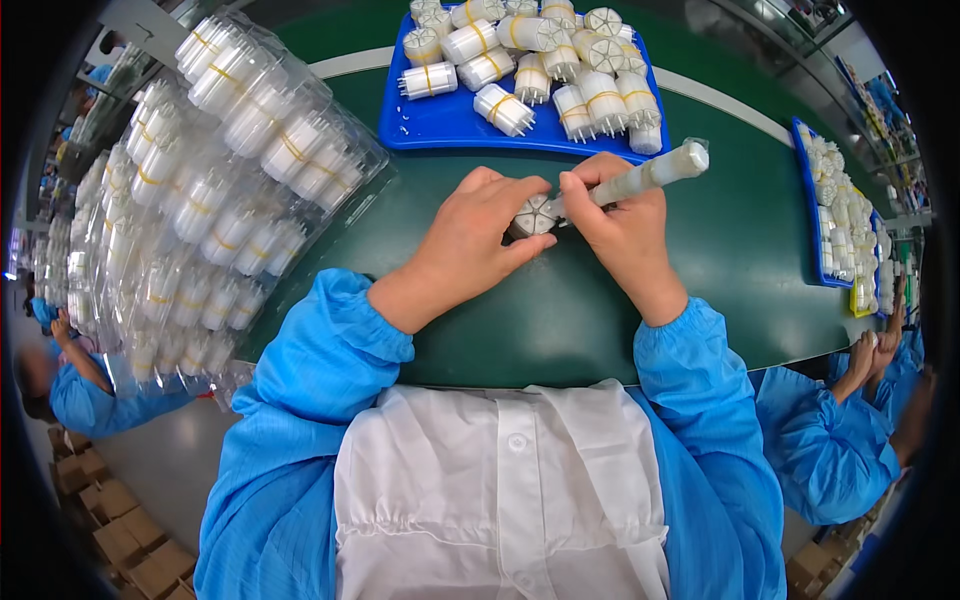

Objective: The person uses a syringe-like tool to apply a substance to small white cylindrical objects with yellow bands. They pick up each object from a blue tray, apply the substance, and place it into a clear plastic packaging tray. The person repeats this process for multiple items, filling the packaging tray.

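A round white plastic bundle stands on the green table, its segmented end facing up. My left hand pinches it between thumb and fingers. In my right hand is a long translucent white tube, gripped like a pen and slanting up to the right. Its narrow lower end meets or nearly meets the bundle's edge; I cannot tell whether they touch. Just beyond both hands lies a blue tray with several similar bundles held by yellow bands.
Clear plastic trays full of banded white bundles are stacked high at the left. Another blue tray of bundles is at the far right. Blue-sleeved people sit on both sides. Cardboard boxes stand on the floor at lower left.
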`<state>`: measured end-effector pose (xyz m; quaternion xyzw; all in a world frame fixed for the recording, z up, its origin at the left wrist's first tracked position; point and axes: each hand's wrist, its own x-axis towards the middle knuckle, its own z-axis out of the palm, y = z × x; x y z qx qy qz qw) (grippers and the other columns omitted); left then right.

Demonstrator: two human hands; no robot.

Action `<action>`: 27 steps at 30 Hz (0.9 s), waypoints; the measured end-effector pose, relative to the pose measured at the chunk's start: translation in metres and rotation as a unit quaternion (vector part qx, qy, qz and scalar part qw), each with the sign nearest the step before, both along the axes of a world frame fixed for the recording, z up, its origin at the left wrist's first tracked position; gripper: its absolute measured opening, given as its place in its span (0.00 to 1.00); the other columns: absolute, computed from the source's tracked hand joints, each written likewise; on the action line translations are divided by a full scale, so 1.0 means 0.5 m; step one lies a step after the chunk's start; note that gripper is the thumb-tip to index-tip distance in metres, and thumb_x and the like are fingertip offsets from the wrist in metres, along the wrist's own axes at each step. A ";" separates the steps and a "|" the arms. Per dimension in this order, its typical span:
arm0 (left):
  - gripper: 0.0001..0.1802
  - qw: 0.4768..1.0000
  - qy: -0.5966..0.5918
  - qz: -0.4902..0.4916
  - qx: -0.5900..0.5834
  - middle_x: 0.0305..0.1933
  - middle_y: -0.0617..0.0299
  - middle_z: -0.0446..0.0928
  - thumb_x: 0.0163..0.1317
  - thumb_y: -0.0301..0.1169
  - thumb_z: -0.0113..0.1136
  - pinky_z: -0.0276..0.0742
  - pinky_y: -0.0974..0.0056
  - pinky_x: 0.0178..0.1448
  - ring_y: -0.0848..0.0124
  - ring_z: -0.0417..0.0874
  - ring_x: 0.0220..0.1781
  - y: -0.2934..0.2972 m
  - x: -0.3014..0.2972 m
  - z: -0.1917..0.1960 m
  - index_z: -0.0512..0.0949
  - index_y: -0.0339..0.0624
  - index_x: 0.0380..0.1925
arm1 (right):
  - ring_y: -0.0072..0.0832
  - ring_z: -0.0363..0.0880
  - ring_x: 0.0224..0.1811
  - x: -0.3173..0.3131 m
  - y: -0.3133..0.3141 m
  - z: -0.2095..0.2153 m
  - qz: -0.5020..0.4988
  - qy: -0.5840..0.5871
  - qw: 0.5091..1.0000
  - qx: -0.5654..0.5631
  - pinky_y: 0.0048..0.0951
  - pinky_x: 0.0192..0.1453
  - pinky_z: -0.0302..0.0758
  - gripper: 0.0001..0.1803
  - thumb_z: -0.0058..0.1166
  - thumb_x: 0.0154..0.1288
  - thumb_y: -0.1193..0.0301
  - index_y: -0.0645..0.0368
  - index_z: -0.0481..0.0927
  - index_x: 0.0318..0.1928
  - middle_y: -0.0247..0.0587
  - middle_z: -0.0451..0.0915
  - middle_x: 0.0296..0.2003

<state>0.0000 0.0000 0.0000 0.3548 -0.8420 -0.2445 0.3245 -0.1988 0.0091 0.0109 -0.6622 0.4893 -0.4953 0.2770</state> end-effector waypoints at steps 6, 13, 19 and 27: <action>0.30 0.996 0.025 0.047 -0.067 0.49 0.54 0.79 0.51 0.30 0.77 0.77 0.55 0.52 0.56 0.79 0.49 0.008 -0.019 -0.007 0.77 0.41 0.56 | 0.19 0.77 0.24 0.012 0.001 0.000 0.015 0.016 1.000 -0.014 0.25 0.27 0.71 0.08 0.64 0.66 0.71 0.62 0.80 0.31 0.33 0.80 0.23; 0.37 0.998 0.034 0.060 -0.004 0.51 0.53 0.81 0.52 0.26 0.73 0.77 0.56 0.58 0.55 0.80 0.55 0.015 -0.017 -0.003 0.69 0.40 0.63 | 0.17 0.76 0.26 -0.001 -0.002 -0.001 -0.019 -0.068 0.997 0.018 0.24 0.29 0.71 0.08 0.64 0.66 0.71 0.61 0.81 0.32 0.32 0.80 0.25; 0.38 0.997 0.064 0.033 0.007 0.52 0.53 0.81 0.52 0.26 0.72 0.75 0.55 0.62 0.54 0.79 0.57 0.012 -0.020 -0.006 0.68 0.40 0.64 | 0.17 0.74 0.25 0.004 -0.001 -0.001 0.005 -0.066 0.997 0.043 0.25 0.29 0.71 0.09 0.64 0.66 0.70 0.61 0.81 0.32 0.32 0.80 0.24; 0.35 0.996 -0.005 0.076 -0.042 0.52 0.53 0.79 0.50 0.28 0.76 0.76 0.55 0.59 0.55 0.80 0.56 0.005 -0.021 -0.015 0.72 0.41 0.60 | 0.19 0.78 0.25 0.008 -0.005 -0.006 0.003 0.003 1.000 -0.003 0.25 0.29 0.71 0.09 0.63 0.67 0.69 0.61 0.81 0.32 0.34 0.81 0.23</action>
